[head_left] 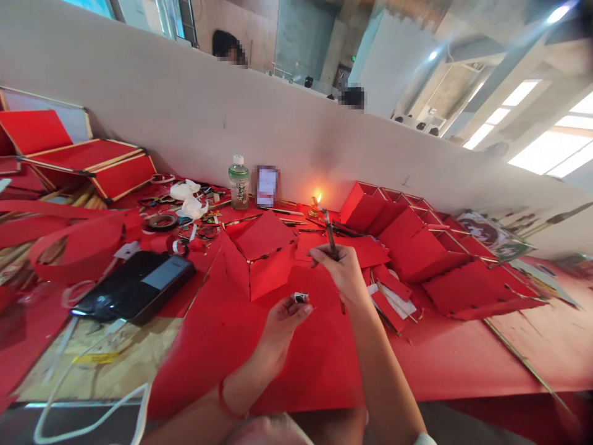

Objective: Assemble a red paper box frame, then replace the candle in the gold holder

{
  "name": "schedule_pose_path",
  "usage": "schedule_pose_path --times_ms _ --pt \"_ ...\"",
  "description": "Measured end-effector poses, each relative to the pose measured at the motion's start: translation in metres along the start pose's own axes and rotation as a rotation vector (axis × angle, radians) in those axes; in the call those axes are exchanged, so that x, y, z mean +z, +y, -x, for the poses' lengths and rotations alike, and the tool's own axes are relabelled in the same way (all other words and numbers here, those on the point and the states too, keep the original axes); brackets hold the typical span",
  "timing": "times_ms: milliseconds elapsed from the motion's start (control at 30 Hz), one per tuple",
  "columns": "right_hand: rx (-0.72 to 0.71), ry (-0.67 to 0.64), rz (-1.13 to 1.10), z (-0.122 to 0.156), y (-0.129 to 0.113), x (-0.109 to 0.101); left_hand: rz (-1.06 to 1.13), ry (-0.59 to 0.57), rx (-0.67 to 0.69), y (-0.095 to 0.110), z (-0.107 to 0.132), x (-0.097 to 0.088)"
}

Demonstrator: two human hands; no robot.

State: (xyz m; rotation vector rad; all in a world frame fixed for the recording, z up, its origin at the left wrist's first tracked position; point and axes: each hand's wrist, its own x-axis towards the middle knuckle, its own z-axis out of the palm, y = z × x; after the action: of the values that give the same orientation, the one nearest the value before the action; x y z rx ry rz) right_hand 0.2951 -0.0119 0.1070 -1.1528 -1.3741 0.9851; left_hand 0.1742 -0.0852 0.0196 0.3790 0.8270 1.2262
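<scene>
My right hand (341,267) is closed around a thin dark stick (330,233), whose far tip reaches up to a small burning flame (317,198) near the wall. My left hand (283,321) pinches a small black and white piece (301,298) between its fingertips, above a red sheet (217,346). A red band sits on my left wrist. A folded red box (264,253) stands just left of both hands.
Red open boxes (417,241) lie in a row at right. A dark phone (134,285), a white cable (92,420), tape rolls (161,221), a green-labelled bottle (239,182) and red frames (83,161) are at left. A grey partition wall (231,117) runs behind.
</scene>
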Motion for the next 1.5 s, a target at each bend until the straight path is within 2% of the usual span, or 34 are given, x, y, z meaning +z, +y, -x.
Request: schedule_pose_path --times_ms 167,333,467,600,667,767,967,1067,1133,1200,1267,1400,1467,1500 --pt "-0.070 0.122 0.125 -0.001 0.008 -0.019 -0.112 0.110 0.069 -0.006 -0.005 -0.016" --pt "-0.108 0.208 0.281 0.007 0.009 -0.021 -0.166 0.207 0.164 -0.005 -0.004 -0.022" --pt "-0.119 0.298 0.251 0.015 0.006 -0.024 -0.208 0.230 0.239 -0.005 -0.003 -0.026" --pt "-0.095 0.420 0.167 0.022 0.010 -0.036 -0.207 0.239 0.258 -0.008 0.002 -0.027" --pt "-0.061 0.432 0.138 0.029 0.013 -0.038 -0.141 0.251 0.232 -0.009 0.004 -0.021" --pt "-0.019 0.370 0.113 0.044 0.013 -0.034 -0.047 0.225 0.189 -0.008 0.004 -0.001" --pt "-0.019 0.255 0.133 0.072 0.014 -0.015 0.079 0.015 0.197 0.019 -0.013 0.050" --pt "0.001 0.302 0.142 0.077 0.019 -0.014 0.151 0.045 0.195 0.035 -0.021 0.061" --pt "0.000 0.351 0.163 0.076 0.021 -0.017 0.163 0.089 0.187 0.039 -0.022 0.063" --pt "-0.022 0.408 0.191 0.073 0.023 -0.025 0.145 0.085 0.164 0.034 -0.016 0.063" --pt "-0.053 0.480 0.198 0.068 0.024 -0.036 0.110 0.040 0.107 0.020 -0.005 0.061" --pt "-0.087 0.617 0.167 0.061 0.020 -0.057 0.062 -0.002 -0.121 -0.016 0.022 0.056" --pt "-0.091 0.555 0.201 0.058 0.013 -0.059 0.028 -0.009 -0.206 -0.030 0.030 0.054" --pt "-0.085 0.470 0.231 0.055 0.009 -0.057 0.013 -0.017 -0.237 -0.035 0.033 0.053"
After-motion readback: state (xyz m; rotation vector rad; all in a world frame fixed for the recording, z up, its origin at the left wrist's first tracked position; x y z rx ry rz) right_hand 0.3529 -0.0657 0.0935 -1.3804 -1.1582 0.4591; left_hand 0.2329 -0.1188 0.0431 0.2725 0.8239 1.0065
